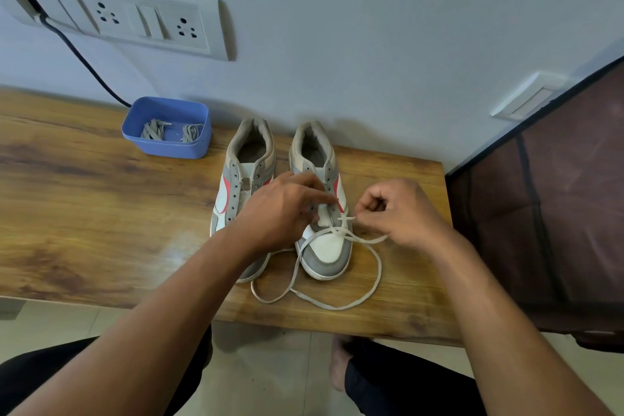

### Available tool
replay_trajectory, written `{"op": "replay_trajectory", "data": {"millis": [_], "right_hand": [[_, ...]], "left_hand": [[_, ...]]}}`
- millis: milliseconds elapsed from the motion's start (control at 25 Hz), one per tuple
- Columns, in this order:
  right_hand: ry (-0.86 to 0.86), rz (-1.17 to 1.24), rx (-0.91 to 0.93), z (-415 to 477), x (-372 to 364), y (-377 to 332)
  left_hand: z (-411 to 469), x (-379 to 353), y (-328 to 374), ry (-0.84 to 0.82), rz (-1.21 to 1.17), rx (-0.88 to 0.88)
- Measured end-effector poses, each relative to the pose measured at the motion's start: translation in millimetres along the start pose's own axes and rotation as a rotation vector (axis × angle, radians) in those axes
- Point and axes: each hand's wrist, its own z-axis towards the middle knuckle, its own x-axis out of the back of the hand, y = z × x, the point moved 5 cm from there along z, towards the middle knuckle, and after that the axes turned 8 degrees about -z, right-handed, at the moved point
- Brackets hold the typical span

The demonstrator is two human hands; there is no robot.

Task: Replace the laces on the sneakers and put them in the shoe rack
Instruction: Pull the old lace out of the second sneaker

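The right sneaker is stood on the counter beside the left sneaker, with its long axis running from the person to the wall (toe nearest). The white lace seems to be threaded near the toe only. Its end is pinched by the fingers of the right hand, just right of the sneaker, so the open eyelets lie to their left. The left hand is laid over the eyelet rows; whether anything is gripped there cannot be told. No brand or writing can be read.

Quick count: 2 sneakers, 1 white lace, 1 blue tub holding 2 grey lace bundles, 1 table, 2 wall sockets, plus 2 hands: left hand, right hand.
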Motion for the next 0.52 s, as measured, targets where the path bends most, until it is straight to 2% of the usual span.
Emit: {"op": "replay_trajectory", "data": {"millis": [80,240,400,520], "right_hand": [[0.019,0.026,-0.008,0,8,5],[-0.048,0.034,0.016,-3,-12,-7],[0.032,0.056,0.013,0,8,2],[-0.023,0.099,0.010,-2,0,1]], "left_hand": [[0,0,0,0.005,0.002,-0.002],[0,-1,-2,0.000,0.008,0.001],[0,-1,-1,0.003,0.001,-0.003],[0,-1,-3,-0.001,0.010,-0.003]]}}
